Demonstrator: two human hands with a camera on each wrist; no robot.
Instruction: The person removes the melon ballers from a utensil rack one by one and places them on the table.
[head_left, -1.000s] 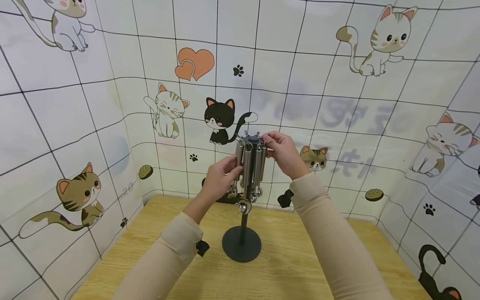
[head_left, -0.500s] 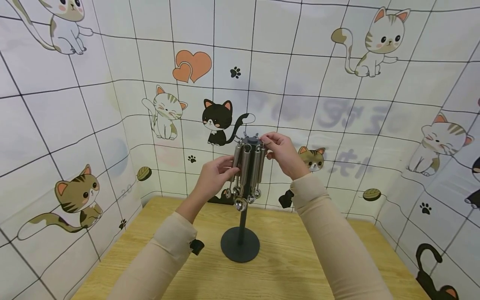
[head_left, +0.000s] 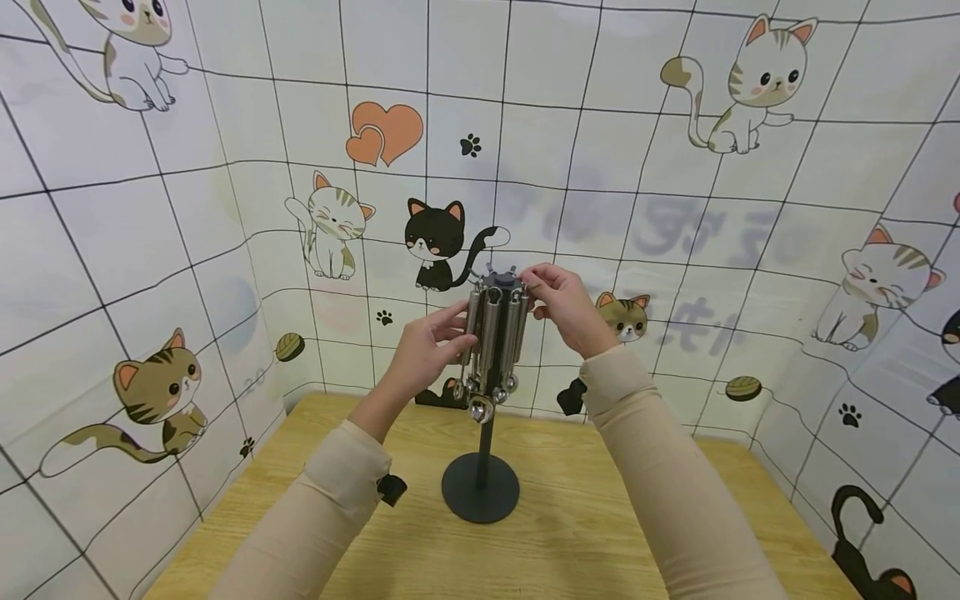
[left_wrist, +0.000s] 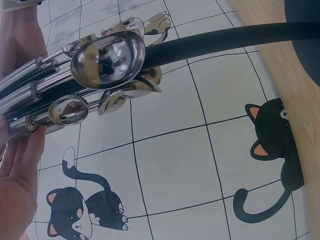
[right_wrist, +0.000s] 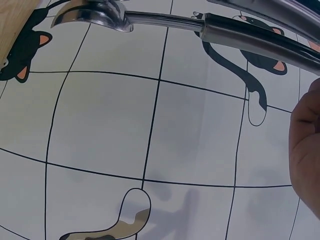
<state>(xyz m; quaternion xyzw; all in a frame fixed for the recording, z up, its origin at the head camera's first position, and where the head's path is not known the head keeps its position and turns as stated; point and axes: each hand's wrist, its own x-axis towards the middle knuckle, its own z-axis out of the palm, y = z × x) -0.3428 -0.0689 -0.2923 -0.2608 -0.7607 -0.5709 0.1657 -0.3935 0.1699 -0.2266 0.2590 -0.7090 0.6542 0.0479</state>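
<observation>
Several steel spoon-like utensils [head_left: 492, 333] with tubular handles hang in a ring from a dark upright stand [head_left: 480, 492]. Their shiny bowls [left_wrist: 107, 60] point down the pole and fill the upper left of the left wrist view. My right hand [head_left: 566, 307] pinches the top end of one utensil at the ring's right side, by the hooks. That handle [right_wrist: 255, 40] runs across the top of the right wrist view. On the left of the bundle, my left hand [head_left: 431, 346] has its thumb and fairly straight fingers against the nearest handles. The far-side handles are hidden.
The stand's round base sits on a wood-grain table [head_left: 600, 517]. Behind and at both sides hangs a white gridded sheet [head_left: 600, 150] printed with cartoon cats. A black object [head_left: 392, 490] sits at my left cuff, another [head_left: 572, 397] by my right cuff.
My left hand has drawn slightly left and the lower ends of the utensils have shifted a little. My right hand keeps its place at the top of the stand.
</observation>
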